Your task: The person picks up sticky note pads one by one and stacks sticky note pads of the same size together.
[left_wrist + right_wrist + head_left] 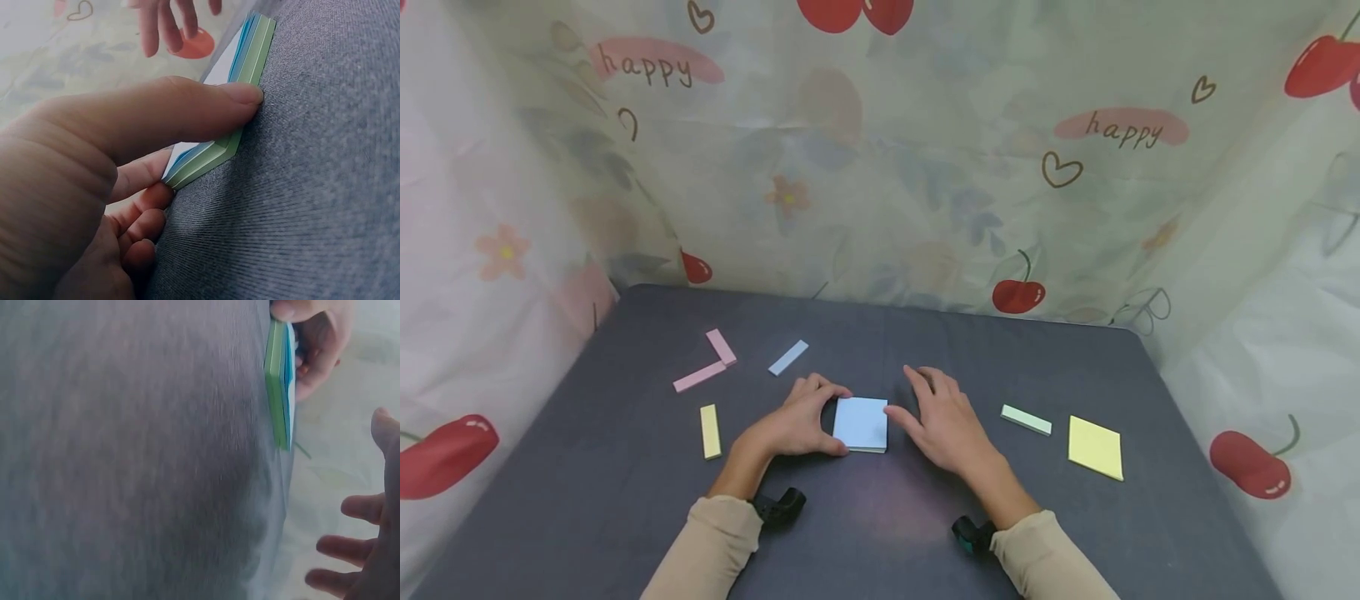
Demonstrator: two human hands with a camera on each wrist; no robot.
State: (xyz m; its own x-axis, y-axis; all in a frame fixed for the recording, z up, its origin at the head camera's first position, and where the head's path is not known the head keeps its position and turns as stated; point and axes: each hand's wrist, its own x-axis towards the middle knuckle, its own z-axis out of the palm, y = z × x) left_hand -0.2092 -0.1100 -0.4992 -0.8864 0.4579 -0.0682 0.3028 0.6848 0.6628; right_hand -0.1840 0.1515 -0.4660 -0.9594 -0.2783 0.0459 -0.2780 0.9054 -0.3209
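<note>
A stack of square sticky notes (861, 423), blue on top with green layers beneath, lies on the dark cloth in the head view. My left hand (808, 419) grips it from the left, thumb on its near edge and fingers at the far side. In the left wrist view the thumb presses across the blue and green sheet edges of the stack (250, 56). Just right of the stack, my right hand (946, 421) is held with fingers spread and holds nothing. The right wrist view shows these fingers apart from the stack (278, 387).
Two pink strips (700, 377) and a blue strip (788, 357) lie at the back left, with a yellow strip (711, 432) nearer. On the right are a pale green strip (1026, 419) and a yellow square pad (1095, 447). A patterned curtain (880, 167) hangs behind the table.
</note>
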